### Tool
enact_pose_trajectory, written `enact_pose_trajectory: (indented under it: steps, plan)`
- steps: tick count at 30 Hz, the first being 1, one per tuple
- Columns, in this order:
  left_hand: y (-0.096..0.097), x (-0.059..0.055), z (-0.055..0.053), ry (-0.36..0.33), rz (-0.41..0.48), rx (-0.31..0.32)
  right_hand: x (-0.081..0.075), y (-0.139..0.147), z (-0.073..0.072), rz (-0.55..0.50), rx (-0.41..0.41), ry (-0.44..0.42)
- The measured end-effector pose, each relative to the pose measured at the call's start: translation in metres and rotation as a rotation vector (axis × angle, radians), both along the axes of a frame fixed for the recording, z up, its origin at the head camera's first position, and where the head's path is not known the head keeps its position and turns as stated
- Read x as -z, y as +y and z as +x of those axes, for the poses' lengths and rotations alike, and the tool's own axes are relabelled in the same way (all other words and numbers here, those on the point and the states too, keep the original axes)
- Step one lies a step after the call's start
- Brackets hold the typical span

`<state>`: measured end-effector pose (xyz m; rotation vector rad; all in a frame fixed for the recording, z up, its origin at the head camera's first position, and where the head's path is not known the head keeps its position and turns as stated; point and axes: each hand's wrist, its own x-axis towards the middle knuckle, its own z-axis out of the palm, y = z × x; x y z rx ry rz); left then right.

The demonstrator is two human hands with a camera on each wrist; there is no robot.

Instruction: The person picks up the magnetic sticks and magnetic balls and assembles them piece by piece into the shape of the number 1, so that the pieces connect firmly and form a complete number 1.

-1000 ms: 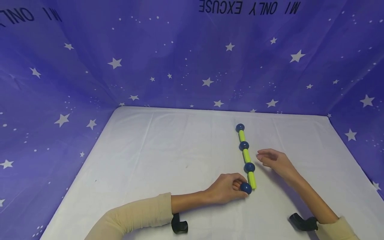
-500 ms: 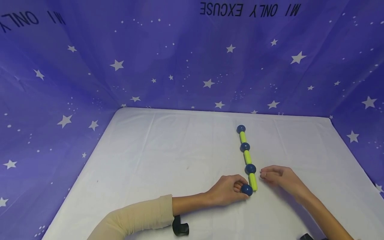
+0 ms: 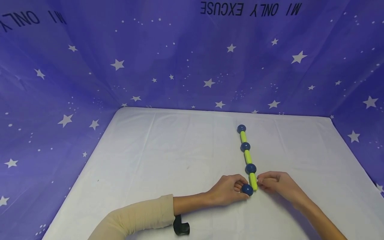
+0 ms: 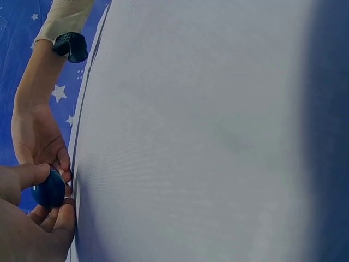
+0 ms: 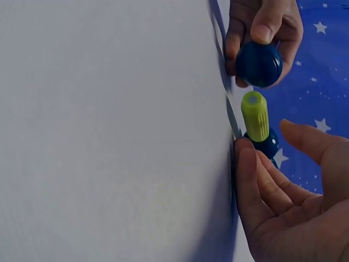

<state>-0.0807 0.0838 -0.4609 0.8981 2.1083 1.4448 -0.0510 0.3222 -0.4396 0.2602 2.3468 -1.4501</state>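
Observation:
In the head view a line of blue balls (image 3: 245,146) and ribbed yellow-green rods (image 3: 248,156) lies on the table, running away from me. My left hand (image 3: 226,190) pinches a loose blue ball (image 3: 247,189) between thumb and fingers, just left of the line's near end. The nearest rod (image 3: 253,182) has a bare end, which faces this ball across a small gap in the right wrist view. My right hand (image 3: 279,185) is close to the right side of that rod. Its thumb and fingers (image 5: 248,169) are apart, with nothing gripped between them.
White cloth covers the table (image 3: 168,150). Purple-blue cloth (image 3: 180,60) with stars hangs behind and at the sides. A black wrist mount (image 3: 181,228) hangs under the left forearm.
My right hand has come nearer to me, then moved left to the side of the nearest rod. The left hand keeps its pinch on the blue ball, almost still.

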Motion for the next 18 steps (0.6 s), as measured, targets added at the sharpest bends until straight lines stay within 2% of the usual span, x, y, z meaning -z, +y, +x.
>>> enact_pose_trajectory:
  steps: [5, 12, 18]
  plan:
    - [0.001, 0.0, 0.0, 0.007, -0.009, -0.003, 0.002, -0.004, 0.002, -0.013, -0.008, -0.001]
    - [0.001, 0.002, -0.001, 0.022, -0.004, 0.007, 0.004, -0.01, 0.001, 0.043, -0.026, 0.031]
    - [0.001, 0.002, 0.0, 0.034, -0.003, 0.013, 0.004, -0.014, 0.001, 0.027, -0.036, 0.054]
